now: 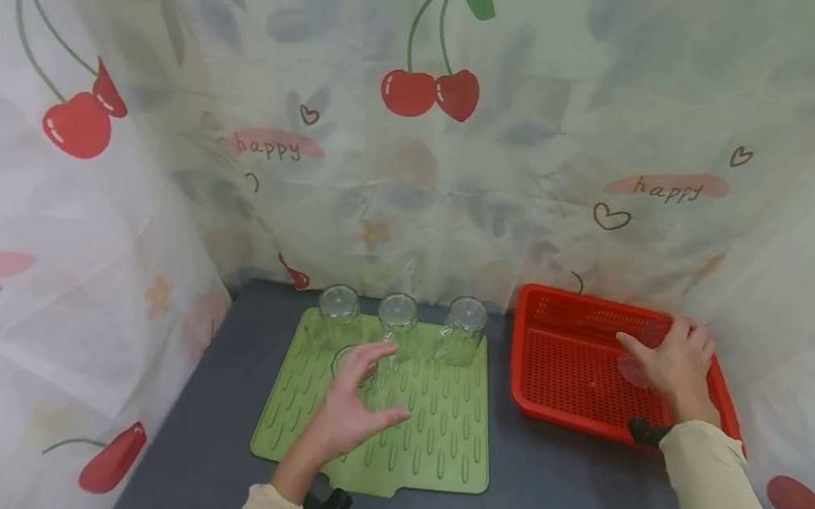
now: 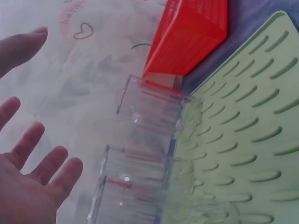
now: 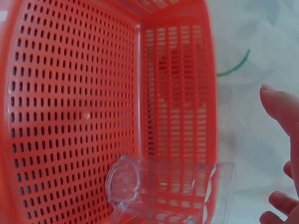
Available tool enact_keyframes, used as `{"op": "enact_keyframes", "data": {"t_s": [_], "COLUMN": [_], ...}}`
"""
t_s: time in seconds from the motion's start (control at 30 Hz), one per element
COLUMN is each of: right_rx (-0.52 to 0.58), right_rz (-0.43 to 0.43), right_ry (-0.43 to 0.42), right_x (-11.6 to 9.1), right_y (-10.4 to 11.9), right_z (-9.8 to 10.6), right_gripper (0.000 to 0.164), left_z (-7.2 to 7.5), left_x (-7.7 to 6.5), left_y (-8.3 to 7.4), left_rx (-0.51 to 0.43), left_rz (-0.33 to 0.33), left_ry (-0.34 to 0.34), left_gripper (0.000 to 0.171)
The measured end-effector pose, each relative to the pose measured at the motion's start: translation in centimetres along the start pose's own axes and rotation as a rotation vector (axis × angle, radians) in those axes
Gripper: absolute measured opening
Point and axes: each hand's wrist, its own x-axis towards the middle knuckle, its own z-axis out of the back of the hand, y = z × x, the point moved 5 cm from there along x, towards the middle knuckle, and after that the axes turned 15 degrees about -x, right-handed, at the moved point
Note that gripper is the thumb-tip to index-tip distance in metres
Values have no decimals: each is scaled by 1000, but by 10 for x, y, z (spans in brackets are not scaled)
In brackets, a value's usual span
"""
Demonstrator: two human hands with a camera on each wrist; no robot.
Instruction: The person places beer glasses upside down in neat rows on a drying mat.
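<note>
My left hand (image 1: 344, 420) hovers above the green drying mat (image 1: 435, 443), thumb and fingers spread apart with nothing between them. Just behind it is a clear glass mug (image 1: 341, 356), partly hidden by the fingers. Along the mat's back edge stand three more clear mugs: a left one (image 1: 339, 313), a middle one (image 1: 398, 318) and a right one (image 1: 465, 324), bottoms up. Over the right part of the red basket (image 1: 582, 415), my right hand (image 1: 678, 363) is held with its thumb out. Clear glassware (image 3: 125, 179) stands in the basket beside that hand, apart from its fingers.
The mat and basket lie side by side on a dark grey table (image 1: 201, 447). A patterned curtain (image 1: 504, 150) with cherries hangs close behind them and along both sides. The basket has raised perforated walls.
</note>
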Motion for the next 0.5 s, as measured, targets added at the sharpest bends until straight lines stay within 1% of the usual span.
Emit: {"op": "enact_keyframes", "data": {"t_s": [0.07, 0.23, 0.4, 0.5], "right_rx": [-1, 13, 14, 10], "right_rz": [-17, -83, -146, -163], "right_ry": [3, 10, 74, 115], "right_x": [5, 14, 19, 20], "right_y": [-4, -16, -29, -35], "right_z": [-2, -4, -7, -9], "right_gripper": [106, 105, 110, 112], "left_z": [-3, -12, -16, -17], "left_x": [-1, -2, -4, -4], "left_y": [1, 4, 5, 7], "left_rx": [-24, -31, -52, -63], "left_rz": [12, 17, 50, 59], "left_ry": [21, 62, 79, 86], "left_gripper": [82, 84, 85, 85]}}
